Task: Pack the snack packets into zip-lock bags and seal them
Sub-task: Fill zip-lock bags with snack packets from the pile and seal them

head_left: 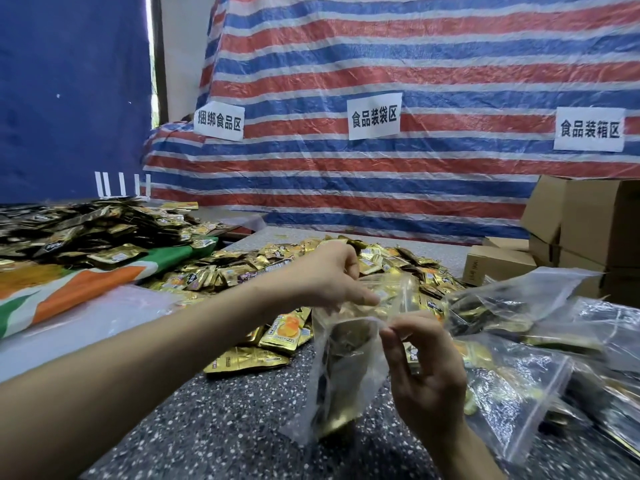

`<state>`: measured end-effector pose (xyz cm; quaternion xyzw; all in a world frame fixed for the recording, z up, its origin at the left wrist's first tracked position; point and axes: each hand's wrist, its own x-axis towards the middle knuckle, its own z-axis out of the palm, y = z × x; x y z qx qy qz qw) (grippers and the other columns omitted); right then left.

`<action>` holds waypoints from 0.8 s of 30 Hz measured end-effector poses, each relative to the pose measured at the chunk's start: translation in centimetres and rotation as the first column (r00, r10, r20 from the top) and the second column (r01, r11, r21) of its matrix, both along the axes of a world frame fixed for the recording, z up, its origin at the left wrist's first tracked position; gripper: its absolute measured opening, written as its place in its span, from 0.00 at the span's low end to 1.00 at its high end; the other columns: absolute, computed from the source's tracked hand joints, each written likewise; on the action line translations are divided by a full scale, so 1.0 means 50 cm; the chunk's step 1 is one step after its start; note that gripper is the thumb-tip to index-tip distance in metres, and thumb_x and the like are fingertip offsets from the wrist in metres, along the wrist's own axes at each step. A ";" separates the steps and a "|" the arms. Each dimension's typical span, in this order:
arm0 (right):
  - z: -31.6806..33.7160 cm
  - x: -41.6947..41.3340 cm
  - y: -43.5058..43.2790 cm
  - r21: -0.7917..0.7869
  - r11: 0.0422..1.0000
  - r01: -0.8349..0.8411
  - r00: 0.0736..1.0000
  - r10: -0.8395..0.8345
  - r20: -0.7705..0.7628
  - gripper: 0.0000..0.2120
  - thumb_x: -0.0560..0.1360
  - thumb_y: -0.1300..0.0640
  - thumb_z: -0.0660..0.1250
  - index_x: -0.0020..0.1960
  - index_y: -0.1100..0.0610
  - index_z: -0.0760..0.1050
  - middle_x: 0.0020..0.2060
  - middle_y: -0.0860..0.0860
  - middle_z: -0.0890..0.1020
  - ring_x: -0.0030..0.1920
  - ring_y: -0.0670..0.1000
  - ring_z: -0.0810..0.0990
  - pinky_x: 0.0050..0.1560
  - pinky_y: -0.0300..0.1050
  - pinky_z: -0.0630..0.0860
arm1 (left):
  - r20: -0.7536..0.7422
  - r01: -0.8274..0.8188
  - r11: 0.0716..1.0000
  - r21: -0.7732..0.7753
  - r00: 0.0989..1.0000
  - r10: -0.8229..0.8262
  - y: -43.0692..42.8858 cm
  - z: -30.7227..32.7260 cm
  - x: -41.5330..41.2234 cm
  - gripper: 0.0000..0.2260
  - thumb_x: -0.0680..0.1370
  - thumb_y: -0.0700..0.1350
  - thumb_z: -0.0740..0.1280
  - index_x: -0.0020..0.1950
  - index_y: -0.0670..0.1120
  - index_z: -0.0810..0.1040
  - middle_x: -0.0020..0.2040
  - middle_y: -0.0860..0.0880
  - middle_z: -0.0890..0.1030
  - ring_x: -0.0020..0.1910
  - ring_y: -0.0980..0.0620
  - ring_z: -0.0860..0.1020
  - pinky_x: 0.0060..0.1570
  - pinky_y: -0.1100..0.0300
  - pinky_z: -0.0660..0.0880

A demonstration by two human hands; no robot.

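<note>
A clear zip-lock bag (pixel 343 372) with gold snack packets inside hangs over the speckled table (pixel 221 424) in the lower middle. My right hand (pixel 420 372) pinches the bag's near rim between thumb and forefinger. At the far rim, my left hand (pixel 332 275) holds the bag's mouth with its fingers curled on the plastic. A heap of loose gold snack packets (pixel 263 268) lies just behind the bag. Filled zip-lock bags (pixel 519 344) lie to the right.
A second pile of dark and gold packets (pixel 86 233) sits on a green and orange sack (pixel 79 289) at the left. Cardboard boxes (pixel 588 230) stand at the back right. A striped tarp (pixel 398 64) with paper signs hangs behind.
</note>
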<state>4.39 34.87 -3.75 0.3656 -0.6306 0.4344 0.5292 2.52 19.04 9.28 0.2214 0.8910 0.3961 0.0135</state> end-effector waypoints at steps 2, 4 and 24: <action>0.001 -0.001 0.001 -0.039 0.999 -0.003 1.000 0.003 -0.001 0.03 0.82 0.53 0.64 0.54 0.52 0.73 0.45 0.44 0.76 0.43 0.47 0.78 0.43 0.37 0.76 | 0.050 0.022 0.994 0.109 0.998 -0.027 -0.014 0.021 0.001 0.13 0.71 0.43 0.77 0.44 0.44 0.73 0.40 0.46 0.80 0.39 0.49 0.78 0.39 0.54 0.74; 0.001 -0.002 0.003 -0.076 0.997 -0.011 1.000 0.010 -0.014 0.03 0.82 0.53 0.64 0.55 0.50 0.73 0.47 0.42 0.77 0.44 0.47 0.79 0.44 0.37 0.76 | 0.100 0.048 0.970 0.240 0.992 -0.074 -0.035 0.044 -0.002 0.12 0.70 0.39 0.76 0.48 0.42 0.75 0.42 0.45 0.82 0.42 0.47 0.80 0.42 0.52 0.77; 0.007 -0.001 0.011 0.044 0.994 0.105 0.994 -0.106 0.039 0.07 0.82 0.54 0.62 0.54 0.57 0.75 0.50 0.55 0.76 0.54 0.51 0.78 0.54 0.38 0.74 | 0.025 -0.261 0.840 -0.476 0.951 0.310 -0.284 -0.267 -0.210 0.38 0.74 0.34 0.64 0.81 0.51 0.52 0.70 0.43 0.70 0.47 0.50 0.76 0.38 0.60 0.76</action>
